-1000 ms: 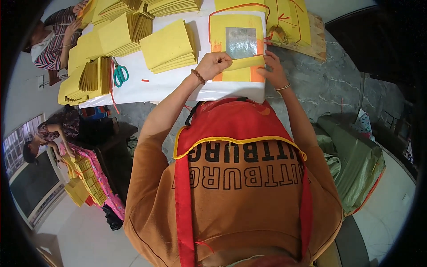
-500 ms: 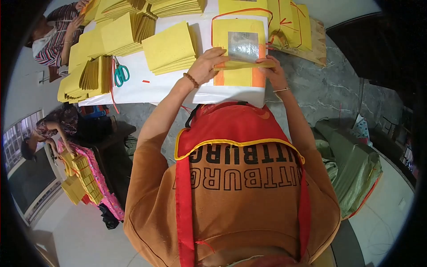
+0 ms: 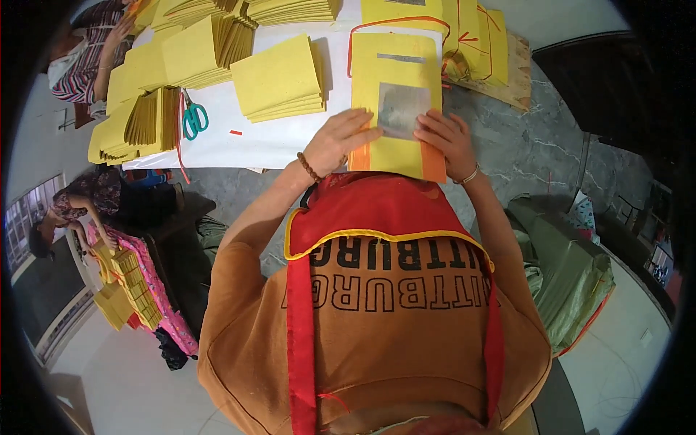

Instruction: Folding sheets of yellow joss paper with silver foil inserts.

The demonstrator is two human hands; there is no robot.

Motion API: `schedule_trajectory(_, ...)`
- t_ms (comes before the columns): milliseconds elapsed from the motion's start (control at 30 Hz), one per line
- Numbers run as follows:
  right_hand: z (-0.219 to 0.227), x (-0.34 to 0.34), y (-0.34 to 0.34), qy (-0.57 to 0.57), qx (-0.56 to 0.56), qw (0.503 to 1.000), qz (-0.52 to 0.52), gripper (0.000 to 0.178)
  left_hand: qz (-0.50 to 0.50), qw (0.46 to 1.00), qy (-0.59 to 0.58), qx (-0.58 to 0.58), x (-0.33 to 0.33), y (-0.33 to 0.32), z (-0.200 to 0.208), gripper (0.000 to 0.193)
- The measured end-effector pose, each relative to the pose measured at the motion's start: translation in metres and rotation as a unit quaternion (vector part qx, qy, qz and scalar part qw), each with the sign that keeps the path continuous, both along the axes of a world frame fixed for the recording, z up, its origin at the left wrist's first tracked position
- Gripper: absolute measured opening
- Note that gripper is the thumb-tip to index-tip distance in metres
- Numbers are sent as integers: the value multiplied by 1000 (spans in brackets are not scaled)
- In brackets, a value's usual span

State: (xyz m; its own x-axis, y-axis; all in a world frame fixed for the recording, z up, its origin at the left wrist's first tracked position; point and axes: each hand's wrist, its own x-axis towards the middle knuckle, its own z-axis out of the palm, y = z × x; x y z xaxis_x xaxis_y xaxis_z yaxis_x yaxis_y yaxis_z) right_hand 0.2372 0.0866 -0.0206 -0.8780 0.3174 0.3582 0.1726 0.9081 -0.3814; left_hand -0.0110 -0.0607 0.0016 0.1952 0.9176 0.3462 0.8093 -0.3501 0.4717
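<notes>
A yellow paper sheet point(image 3: 402, 154) with a silver square on it and orange strips along its lower sides lies under both my hands. Its lower end reaches past the table's near edge, over my red apron. My left hand point(image 3: 342, 140) rests at the sheet's left edge, fingers stretched out on top. At the right edge my right hand point(image 3: 451, 143) has its fingers spread, some on the paper by the silver square, others beyond it. More yellow paper point(image 3: 399, 45), with a strip of silver showing, lies beneath the sheet's far end.
Fanned stacks of yellow paper point(image 3: 279, 78) cover the left and back of the white-topped table point(image 3: 217, 154). Teal-handled scissors point(image 3: 194, 119) and a red scrap point(image 3: 235, 133) lie there. Tied yellow bundles point(image 3: 482, 47) stand far right. Two people sit at the left, one with yellow bundles point(image 3: 138, 286).
The raised paper fold between my hands has been laid flat. The sheet with the silver square has slid toward me, baring a silver strip behind it. Both hands have come nearer my body.
</notes>
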Motion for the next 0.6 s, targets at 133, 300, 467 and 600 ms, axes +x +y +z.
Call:
schedule_trajectory(133,-12,2,-9,-31,-114,993,-2,32,4,999,3,-44,4,-4,-8,34)
schedule_trajectory(300,-16,-9,-6,15,-221,971,-92,24,154,973,-65,-162,7,20,-4,20)
schedule_trajectory(467,-10,-29,0,-3,-437,868,-236,35,245,942,-162,-165,5,41,-22,31)
schedule_trajectory(600,-42,-36,3,160,-383,877,-243,49,287,889,-276,-225,6,51,-25,27)
